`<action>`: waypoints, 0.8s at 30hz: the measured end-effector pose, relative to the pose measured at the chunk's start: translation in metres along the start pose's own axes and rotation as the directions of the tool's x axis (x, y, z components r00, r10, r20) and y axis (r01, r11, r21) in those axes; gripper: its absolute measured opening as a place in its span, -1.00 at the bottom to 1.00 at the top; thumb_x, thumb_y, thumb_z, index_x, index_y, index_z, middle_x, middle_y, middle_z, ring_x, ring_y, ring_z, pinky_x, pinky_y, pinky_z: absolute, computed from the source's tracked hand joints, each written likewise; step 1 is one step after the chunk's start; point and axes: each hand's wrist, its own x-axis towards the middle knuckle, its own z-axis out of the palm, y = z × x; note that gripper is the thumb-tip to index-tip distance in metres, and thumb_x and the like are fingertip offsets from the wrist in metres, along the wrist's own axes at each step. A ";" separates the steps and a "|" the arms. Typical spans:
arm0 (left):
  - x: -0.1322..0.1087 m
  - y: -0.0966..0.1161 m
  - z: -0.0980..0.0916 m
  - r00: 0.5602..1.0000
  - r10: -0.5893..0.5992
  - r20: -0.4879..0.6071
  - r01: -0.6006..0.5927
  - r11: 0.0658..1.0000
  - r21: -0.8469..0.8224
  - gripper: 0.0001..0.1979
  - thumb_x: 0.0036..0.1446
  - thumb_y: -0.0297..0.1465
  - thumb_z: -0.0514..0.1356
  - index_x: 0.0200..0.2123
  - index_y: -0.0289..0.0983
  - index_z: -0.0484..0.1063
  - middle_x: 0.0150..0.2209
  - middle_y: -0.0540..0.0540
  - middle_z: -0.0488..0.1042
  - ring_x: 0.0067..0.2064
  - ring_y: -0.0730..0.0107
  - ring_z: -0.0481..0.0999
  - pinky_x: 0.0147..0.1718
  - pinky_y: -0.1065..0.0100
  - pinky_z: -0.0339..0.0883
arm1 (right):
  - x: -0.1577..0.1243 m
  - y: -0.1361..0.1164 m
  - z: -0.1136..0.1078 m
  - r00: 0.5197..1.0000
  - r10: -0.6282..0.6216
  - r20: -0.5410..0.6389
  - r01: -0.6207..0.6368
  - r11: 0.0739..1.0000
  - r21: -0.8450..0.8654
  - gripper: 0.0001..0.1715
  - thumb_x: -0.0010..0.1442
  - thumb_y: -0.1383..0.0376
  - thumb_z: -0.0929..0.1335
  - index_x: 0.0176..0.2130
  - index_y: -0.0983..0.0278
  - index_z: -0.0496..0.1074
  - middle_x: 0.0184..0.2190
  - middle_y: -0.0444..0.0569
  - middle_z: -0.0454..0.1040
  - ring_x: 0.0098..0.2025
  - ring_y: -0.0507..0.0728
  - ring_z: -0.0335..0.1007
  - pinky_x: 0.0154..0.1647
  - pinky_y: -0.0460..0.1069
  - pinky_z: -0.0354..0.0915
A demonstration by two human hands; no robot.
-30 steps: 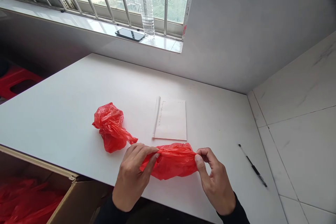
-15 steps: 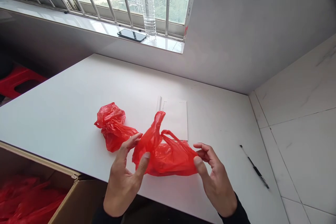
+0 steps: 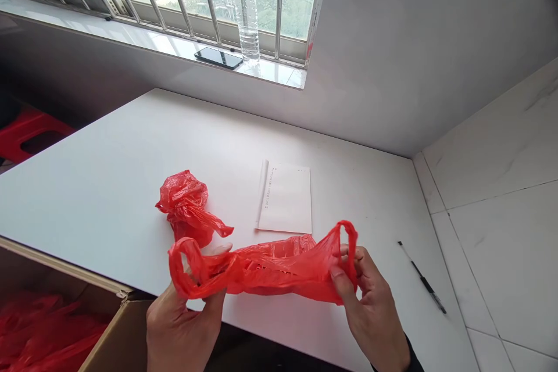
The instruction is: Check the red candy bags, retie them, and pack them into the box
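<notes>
Head view: red bag, bunched before, now stretched wide at lower centre over the table edge. Left hand and right hand fingers clamp its handles.

Red bag thin glossy crinkled plastic; table smooth matt white.

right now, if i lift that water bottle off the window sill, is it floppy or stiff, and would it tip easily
The water bottle is probably fairly stiff: it stands upright, holding its ribbed shape. It looks tall and narrow, so a sideways knock would likely tip it. It seems mostly full of clear water, so expect some weight for its size. If it fell, its round body might roll toward the phone lying beside it.
</notes>
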 end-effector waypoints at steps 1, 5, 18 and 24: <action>-0.002 0.001 -0.002 1.000 0.005 0.021 -0.005 1.000 -0.018 -0.91 0.11 -0.36 0.29 -0.27 -0.09 0.54 -0.34 0.09 0.59 -0.39 0.38 0.53 -0.37 0.37 0.46 | -0.001 -0.002 0.001 1.000 -0.002 0.017 0.002 1.000 0.000 -0.69 0.30 0.00 0.28 -0.21 0.16 0.40 -0.38 -0.11 0.43 -0.36 0.10 0.32 -0.38 -0.08 0.30; -0.003 0.011 -0.008 0.990 0.009 0.144 0.006 0.995 -0.101 -0.85 0.10 -0.28 0.30 -0.23 -0.12 0.52 -0.33 0.03 0.60 -0.36 0.30 0.59 -0.41 0.39 0.51 | -0.003 -0.006 0.003 0.998 -0.012 0.063 0.014 0.999 -0.034 -0.63 0.28 -0.01 0.31 -0.40 0.18 0.34 -0.52 -0.18 0.27 -0.48 0.05 0.13 -0.47 -0.08 0.17; -0.001 0.035 -0.012 0.918 -0.319 0.234 0.364 0.913 -0.184 -0.68 0.11 -0.11 0.27 -0.12 -0.11 0.43 -0.08 -0.05 0.52 0.06 0.08 0.49 0.13 0.12 0.33 | -0.006 -0.005 -0.004 0.988 -0.155 -0.021 0.156 0.986 0.058 -0.71 0.36 0.12 0.26 -0.30 0.18 0.47 -0.31 -0.06 0.43 -0.28 0.12 0.34 -0.28 -0.03 0.28; -0.002 0.012 -0.018 0.928 -0.313 0.201 0.355 0.907 -0.228 -0.82 0.11 -0.17 0.30 -0.31 -0.13 0.52 -0.45 0.03 0.51 -0.21 0.22 0.59 -0.13 0.33 0.49 | -0.006 -0.007 -0.007 0.991 -0.048 -0.128 0.051 0.999 0.018 -0.71 0.28 0.03 0.32 -0.13 0.14 0.45 -0.26 -0.08 0.48 -0.29 0.10 0.40 -0.30 -0.05 0.34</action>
